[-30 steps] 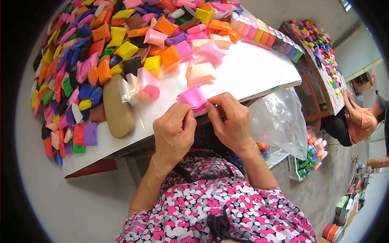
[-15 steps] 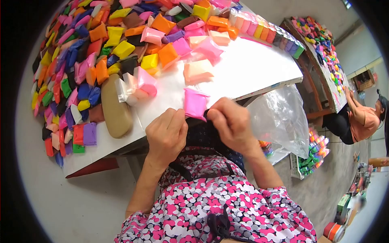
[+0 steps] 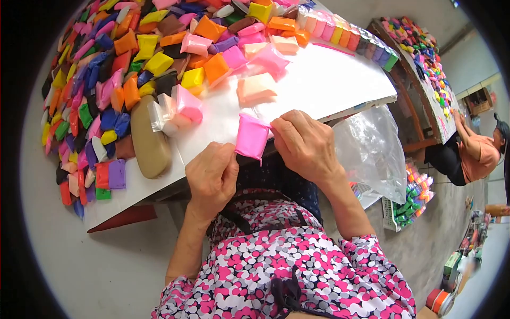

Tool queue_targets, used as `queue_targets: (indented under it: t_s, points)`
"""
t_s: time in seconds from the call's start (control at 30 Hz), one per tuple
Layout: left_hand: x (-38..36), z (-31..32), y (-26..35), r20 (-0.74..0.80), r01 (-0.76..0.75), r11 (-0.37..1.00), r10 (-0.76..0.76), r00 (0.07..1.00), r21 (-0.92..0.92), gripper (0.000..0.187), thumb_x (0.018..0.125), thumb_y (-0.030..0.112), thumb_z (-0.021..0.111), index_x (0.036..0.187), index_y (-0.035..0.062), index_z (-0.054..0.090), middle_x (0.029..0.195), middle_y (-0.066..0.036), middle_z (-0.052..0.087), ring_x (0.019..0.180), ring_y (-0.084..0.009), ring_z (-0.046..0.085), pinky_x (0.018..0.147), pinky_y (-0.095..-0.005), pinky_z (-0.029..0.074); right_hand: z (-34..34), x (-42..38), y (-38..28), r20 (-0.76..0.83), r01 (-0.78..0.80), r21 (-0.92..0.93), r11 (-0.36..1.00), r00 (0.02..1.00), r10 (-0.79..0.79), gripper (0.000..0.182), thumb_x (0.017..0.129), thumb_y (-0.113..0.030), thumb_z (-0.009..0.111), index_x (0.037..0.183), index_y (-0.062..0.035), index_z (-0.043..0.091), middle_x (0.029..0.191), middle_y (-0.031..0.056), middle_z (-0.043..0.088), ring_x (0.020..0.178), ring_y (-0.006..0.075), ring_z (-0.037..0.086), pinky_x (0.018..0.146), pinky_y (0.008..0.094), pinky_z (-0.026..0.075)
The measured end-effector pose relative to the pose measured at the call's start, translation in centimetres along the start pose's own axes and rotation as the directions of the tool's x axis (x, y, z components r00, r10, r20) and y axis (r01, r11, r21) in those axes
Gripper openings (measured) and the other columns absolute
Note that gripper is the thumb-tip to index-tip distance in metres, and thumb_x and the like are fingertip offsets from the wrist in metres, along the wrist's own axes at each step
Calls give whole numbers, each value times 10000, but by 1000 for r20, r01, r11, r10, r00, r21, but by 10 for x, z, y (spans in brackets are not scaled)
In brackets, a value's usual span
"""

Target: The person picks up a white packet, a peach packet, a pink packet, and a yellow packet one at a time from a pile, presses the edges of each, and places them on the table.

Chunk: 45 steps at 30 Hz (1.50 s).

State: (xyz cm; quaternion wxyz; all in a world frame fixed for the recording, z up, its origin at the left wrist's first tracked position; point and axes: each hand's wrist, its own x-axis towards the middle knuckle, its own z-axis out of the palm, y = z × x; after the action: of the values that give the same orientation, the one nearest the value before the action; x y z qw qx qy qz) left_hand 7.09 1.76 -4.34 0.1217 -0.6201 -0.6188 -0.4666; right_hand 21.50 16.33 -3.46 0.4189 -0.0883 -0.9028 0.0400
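Pink packet point(image 3: 252, 136) is held up between the two hands, over the near edge of the white surface point(image 3: 340, 80). The right hand point(image 3: 272, 126) is closed to a pinch, thumb and fingertips on the packet's upper right corner. The left hand point(image 3: 234, 154) is curled nearly shut, its thumb and forefinger apparently nipping the lower left edge, though the fingers themselves cover that contact. Just beyond the hands lies a peach packet point(image 3: 256, 87); beyond and to the left of the left hand are a clear-wrapped bundle point(image 3: 183, 106) with pink and pale pieces and, touching it, an oblong tan object point(image 3: 150, 138). A heap of coloured packets point(image 3: 159, 64) spreads farther out on that side. Beyond the right hand, a row of wrapped blocks point(image 3: 345, 40) runs along the far edge. To the right of the right hand hangs a clear plastic bag point(image 3: 372, 151), with a basket point(image 3: 390, 215) of coloured packs below it.
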Motion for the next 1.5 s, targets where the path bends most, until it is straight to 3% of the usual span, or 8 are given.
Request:
queue_targets:
  t_s: [0.5,0.7,0.97,1.07,1.13,1.2,1.33,1.5]
  points:
    - [5,4,-2,-49,39,999,-39,998,-2,182,748,-96,631,893,2,581,671,-94,502,523,-248,508,483,-349,391,15,5,6,-190,-48,-168,985,982,16,155,714,-34,679,804,-65,556,717,44,523,601,193,562,500,318,441]
    - [7,10,1,-99,105,994,-105,990,-5,168,751,-86,627,879,7,574,687,-97,504,532,-259,517,489,-363,404,4,-5,-26,-89,-219,236,947,965,246,163,786,-78,699,797,-55,538,663,69,493,574,230,553,499,335,436]
    - [6,7,-3,-38,22,999,-21,999,39,141,800,-99,602,910,-13,593,667,-69,478,525,-146,448,470,-292,355,11,-6,-31,-11,-100,171,980,995,104,156,766,-16,702,759,-34,546,708,66,547,581,228,560,486,329,432]
    - [7,8,3,-97,117,991,-123,988,-66,104,840,-83,602,917,-13,595,669,-50,471,550,-119,441,483,-272,343,9,-6,-33,46,-274,442,854,958,283,145,814,-37,688,782,-31,547,736,83,535,561,217,543,506,306,434]
    - [11,6,8,-126,144,978,-163,978,-150,76,871,-63,601,926,-11,597,688,-35,485,571,-102,435,494,-255,339,-3,2,-39,262,-536,708,460,804,534,159,891,-88,671,978,-1,571,864,87,617,574,139,552,503,250,419]
    - [14,4,10,-148,154,968,-185,972,-200,51,896,-43,599,935,-11,598,717,-28,510,599,-93,449,515,-243,354,-4,15,-39,433,-505,860,-73,647,628,266,919,-136,658,1116,14,561,920,76,634,591,95,539,500,225,406]
    - [16,2,5,-185,143,970,-180,966,-198,47,896,-32,605,940,-17,601,736,-45,550,599,-109,494,528,-246,390,-3,38,-26,615,-429,763,-483,710,342,464,921,-175,648,1307,28,487,920,54,602,584,61,504,500,169,355]
    - [18,-9,-2,-178,240,965,-256,950,-103,130,889,-29,612,1016,-9,632,766,-50,570,613,-122,512,541,-245,412,27,51,-15,523,-473,852,-223,789,324,452,887,-147,657,1276,39,521,1019,86,652,658,81,550,528,196,403]
